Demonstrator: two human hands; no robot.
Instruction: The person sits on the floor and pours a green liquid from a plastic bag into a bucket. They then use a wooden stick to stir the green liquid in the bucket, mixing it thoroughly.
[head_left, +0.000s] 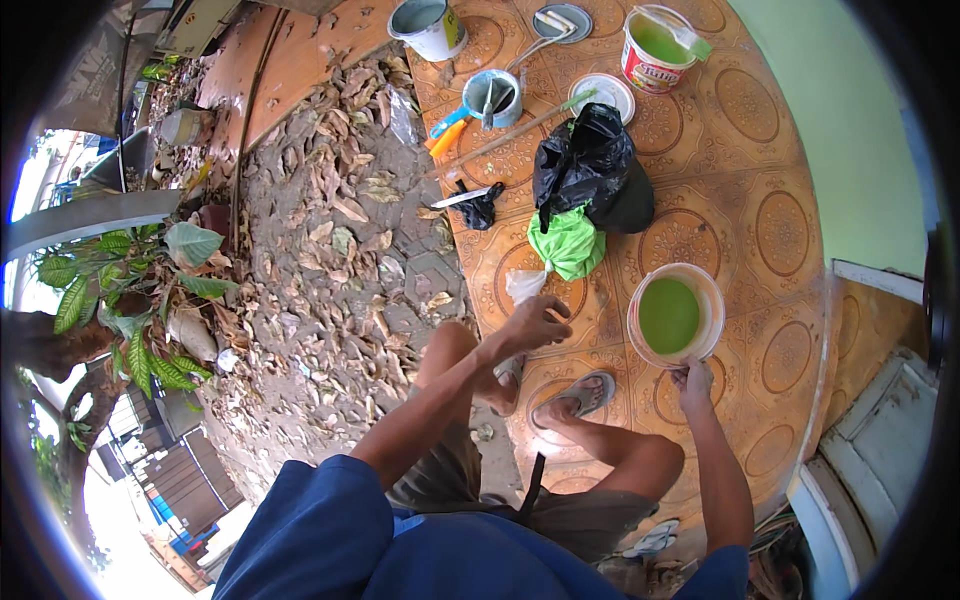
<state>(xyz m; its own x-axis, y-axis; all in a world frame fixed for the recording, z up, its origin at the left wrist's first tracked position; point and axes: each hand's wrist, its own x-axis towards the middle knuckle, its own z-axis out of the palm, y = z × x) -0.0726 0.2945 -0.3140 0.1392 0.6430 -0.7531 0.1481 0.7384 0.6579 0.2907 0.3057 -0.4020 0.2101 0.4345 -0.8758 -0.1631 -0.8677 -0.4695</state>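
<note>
The right hand (692, 380) gripped a bucket (712, 318) of green liquid (668, 315), near right; the left hand (536, 324), fingers loosely curled, hung free. A green bag (570, 245) separated it from a black bag (610, 180); a lettered, red-labelled tub (652, 74) stood far right.

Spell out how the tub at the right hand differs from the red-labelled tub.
The near tub is gripped at its rim by the right hand; the red-labelled tub stands untouched on the tiles. The near tub has nothing across its mouth; the red-labelled tub has a brush across its rim. Both are round, open and hold something green.
</note>
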